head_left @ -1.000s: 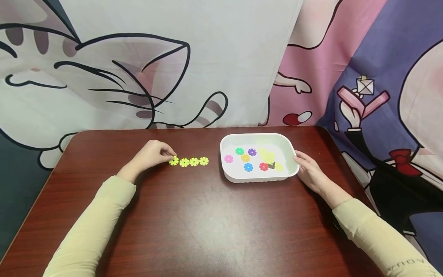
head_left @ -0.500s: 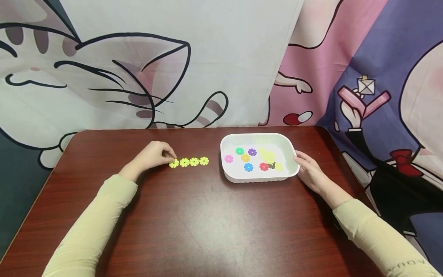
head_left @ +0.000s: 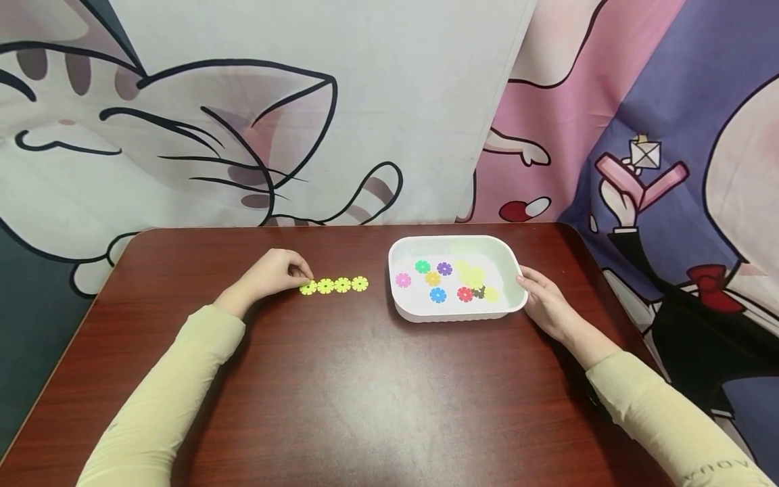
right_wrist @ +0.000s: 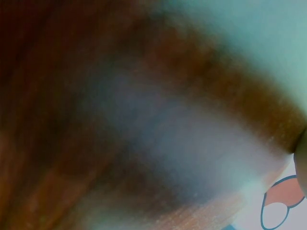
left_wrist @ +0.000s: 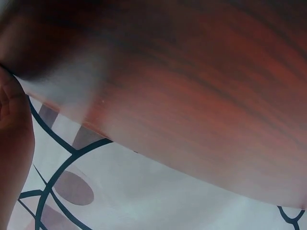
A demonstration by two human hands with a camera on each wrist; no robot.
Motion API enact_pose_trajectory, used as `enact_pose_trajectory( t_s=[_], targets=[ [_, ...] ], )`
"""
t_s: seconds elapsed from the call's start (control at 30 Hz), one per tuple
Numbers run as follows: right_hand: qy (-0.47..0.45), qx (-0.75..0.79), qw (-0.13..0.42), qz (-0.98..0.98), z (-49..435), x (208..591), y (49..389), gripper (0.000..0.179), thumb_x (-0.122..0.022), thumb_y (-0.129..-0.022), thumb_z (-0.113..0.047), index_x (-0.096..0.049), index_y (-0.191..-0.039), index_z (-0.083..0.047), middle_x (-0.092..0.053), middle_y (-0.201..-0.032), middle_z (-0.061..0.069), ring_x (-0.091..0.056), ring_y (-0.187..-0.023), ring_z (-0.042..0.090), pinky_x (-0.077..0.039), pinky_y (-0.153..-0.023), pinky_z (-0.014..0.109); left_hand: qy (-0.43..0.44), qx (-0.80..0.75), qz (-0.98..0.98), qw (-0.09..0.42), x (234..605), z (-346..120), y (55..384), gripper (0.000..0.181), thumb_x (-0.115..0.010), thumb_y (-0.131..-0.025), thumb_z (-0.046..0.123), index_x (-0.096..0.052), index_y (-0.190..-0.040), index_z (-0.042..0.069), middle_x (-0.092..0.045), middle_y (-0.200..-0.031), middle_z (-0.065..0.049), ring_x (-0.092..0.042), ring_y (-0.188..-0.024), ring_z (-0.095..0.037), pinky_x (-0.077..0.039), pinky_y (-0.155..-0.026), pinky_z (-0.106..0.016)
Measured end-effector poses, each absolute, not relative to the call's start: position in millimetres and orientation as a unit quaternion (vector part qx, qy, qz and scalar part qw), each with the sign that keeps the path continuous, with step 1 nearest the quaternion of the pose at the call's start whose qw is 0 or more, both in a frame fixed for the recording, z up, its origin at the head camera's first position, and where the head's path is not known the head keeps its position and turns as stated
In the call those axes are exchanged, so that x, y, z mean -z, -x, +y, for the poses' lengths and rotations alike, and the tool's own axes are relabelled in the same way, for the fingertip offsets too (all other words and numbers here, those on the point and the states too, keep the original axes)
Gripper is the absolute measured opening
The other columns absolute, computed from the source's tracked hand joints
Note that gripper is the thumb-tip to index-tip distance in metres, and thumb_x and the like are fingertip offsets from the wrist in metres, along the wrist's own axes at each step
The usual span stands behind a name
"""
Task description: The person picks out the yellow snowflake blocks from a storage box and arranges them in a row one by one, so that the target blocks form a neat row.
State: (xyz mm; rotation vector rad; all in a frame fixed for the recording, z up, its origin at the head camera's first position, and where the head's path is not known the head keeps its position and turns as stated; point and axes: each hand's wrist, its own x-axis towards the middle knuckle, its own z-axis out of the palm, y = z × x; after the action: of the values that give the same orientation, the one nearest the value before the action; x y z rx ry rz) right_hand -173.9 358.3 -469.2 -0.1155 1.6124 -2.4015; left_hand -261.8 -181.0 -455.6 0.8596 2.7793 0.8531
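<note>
In the head view my left hand [head_left: 275,274] pinches the leftmost yellow flower-shaped disc [head_left: 308,289] at its upper left edge, thumb and fingers together. That disc sits at the end of a short row, close beside the other yellow discs [head_left: 343,285]. My right hand [head_left: 546,301] grips the right rim of a white plastic tray [head_left: 429,314]. Inside lie flower-shaped discs, among them green, purple, pink, orange, blue [head_left: 437,295] and red ones, a dark one, and several yellow ones at the right. Neither wrist view shows the discs; only part of a hand [left_wrist: 14,108] appears at the left wrist view's edge.
The dark red-brown wooden table [head_left: 365,399] carries everything. Its far edge meets a printed cartoon cloth [head_left: 420,101] hanging behind. The tray stands to the right of the disc row, with bare wood between them.
My left hand has brought the leftmost yellow disc down slightly, from a little above the row to nearly level with it. The right hand and tray have stayed in place.
</note>
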Motion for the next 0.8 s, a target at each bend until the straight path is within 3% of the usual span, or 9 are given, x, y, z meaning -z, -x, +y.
enact_pose_trajectory(
  t_s=[0.33,0.8],
  targets=[
    [0.042,0.823,0.128,0.552,358.6,468.6,173.7,0.029,-0.034,-0.100,-0.002,-0.048,-0.126,-0.004,-0.058,-0.121,0.004,-0.056,-0.111,0.010,-0.047,-0.091,0.022,-0.256,-0.311,0.912,0.076,452.3,-182.9,262.5,0.007,-0.075,-0.077,0.010,-0.074,-0.081,0.016,-0.068,-0.074,0.005,-0.059,-0.067,-0.011,-0.049,-0.065,-0.026],
    [0.041,0.821,0.127,0.555,358.8,468.1,173.9,0.028,-0.037,-0.100,-0.003,-0.049,-0.125,-0.006,-0.058,-0.122,0.003,-0.056,-0.111,0.009,-0.047,-0.092,0.021,-0.244,-0.343,0.905,0.058,441.6,-161.5,266.7,0.009,-0.071,-0.082,0.010,-0.073,-0.091,0.011,-0.070,-0.084,0.001,-0.064,-0.076,-0.012,-0.051,-0.071,-0.031]
  ],
)
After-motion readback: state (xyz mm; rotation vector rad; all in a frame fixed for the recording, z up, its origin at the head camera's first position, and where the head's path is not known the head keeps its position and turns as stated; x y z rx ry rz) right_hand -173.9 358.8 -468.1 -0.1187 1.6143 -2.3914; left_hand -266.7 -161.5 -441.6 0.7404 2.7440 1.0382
